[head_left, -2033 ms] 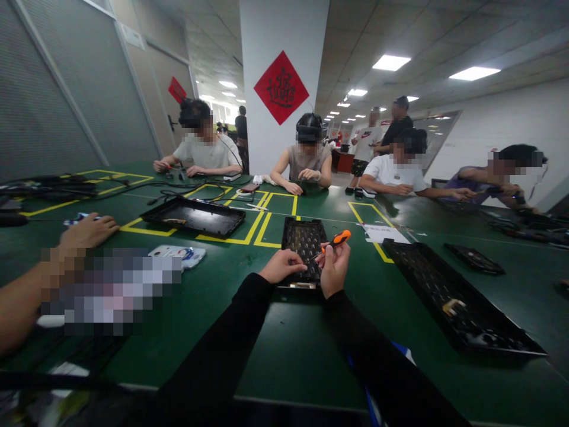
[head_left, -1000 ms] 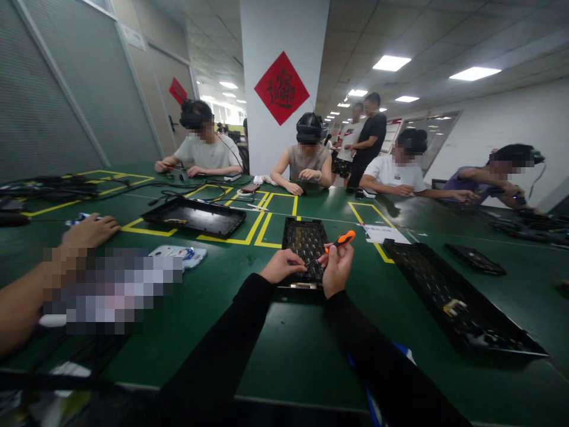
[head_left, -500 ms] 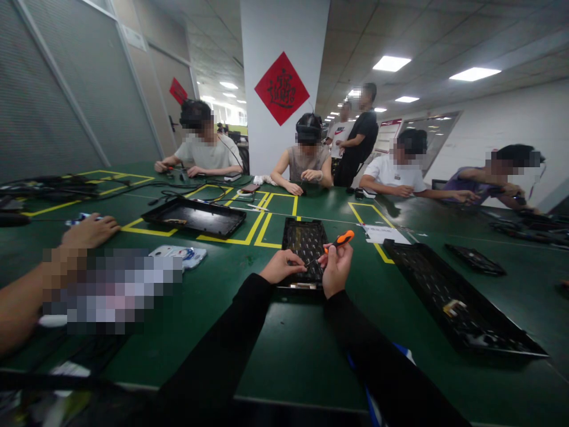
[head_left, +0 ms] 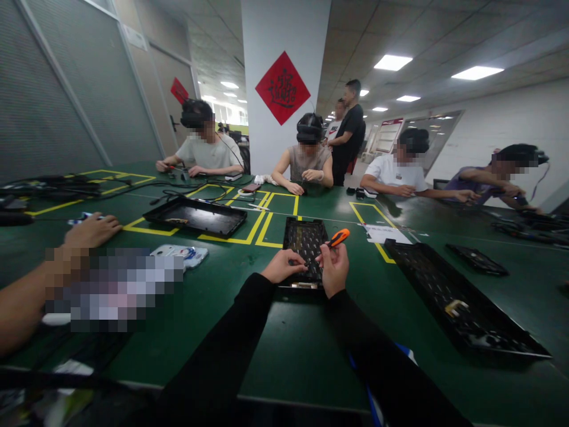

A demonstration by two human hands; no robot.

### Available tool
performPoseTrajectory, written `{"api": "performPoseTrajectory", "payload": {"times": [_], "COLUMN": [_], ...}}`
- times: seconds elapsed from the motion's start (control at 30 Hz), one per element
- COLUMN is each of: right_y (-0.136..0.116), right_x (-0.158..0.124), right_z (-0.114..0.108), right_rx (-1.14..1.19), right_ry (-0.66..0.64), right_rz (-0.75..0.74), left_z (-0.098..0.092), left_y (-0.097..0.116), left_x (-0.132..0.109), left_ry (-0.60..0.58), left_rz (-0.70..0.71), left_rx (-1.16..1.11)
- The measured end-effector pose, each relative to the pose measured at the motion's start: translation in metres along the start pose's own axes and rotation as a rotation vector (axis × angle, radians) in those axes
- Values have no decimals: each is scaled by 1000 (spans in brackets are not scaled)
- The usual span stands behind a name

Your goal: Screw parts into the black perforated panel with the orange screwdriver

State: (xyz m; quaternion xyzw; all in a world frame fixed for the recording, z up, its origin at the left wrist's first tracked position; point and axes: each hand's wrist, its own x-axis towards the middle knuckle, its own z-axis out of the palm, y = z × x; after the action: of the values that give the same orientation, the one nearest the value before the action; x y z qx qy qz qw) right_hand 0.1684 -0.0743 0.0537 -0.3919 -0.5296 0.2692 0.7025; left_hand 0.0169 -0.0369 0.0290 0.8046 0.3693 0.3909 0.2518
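In front of me a black plastic tray-like housing (head_left: pixel 302 237), with rows of small light marks inside, lies on the green table. My right hand (head_left: pixel 334 271) grips a screwdriver (head_left: pixel 339 238) by its orange and black handle, tilted with the handle up to the right. Its shaft points down into the housing but is hard to make out. Over the housing's near left part, my left hand (head_left: pixel 282 265) has thumb and fingers pinched together close to the shaft's end. Anything between those fingers is too small to tell.
A longer black housing (head_left: pixel 435 284) lies to the right, beside a smaller black panel (head_left: pixel 476 259). Another black tray (head_left: pixel 195 217) sits at back left. Nearby are a white paper (head_left: pixel 386 233) and a co-worker's arm (head_left: pixel 91 231) on the left. Several people sit across the table.
The screwdriver's handle has shifted slightly left and tipped a little more upright in my right hand. My left hand stays nearly in place. Two standing people in the background have moved left.
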Motion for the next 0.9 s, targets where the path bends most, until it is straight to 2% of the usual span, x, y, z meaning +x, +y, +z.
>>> {"api": "performPoseTrajectory", "payload": {"times": [0.33,0.53,0.7,0.9], "right_y": [3,4,4,2], "right_x": [2,0,-1,-1], "right_z": [-1,0,1,0], "right_rx": [-30,-15,-19,-52], "right_ry": [-118,-182,-162,-73], "right_rz": [-10,2,-3,-6], "left_z": [-1,-1,0,0], "left_y": [2,2,2,4], "left_x": [0,0,1,2], "left_ry": [-53,1,-1,-37], "left_rz": [5,-28,-53,-64], "left_rx": [38,32,27,11]}}
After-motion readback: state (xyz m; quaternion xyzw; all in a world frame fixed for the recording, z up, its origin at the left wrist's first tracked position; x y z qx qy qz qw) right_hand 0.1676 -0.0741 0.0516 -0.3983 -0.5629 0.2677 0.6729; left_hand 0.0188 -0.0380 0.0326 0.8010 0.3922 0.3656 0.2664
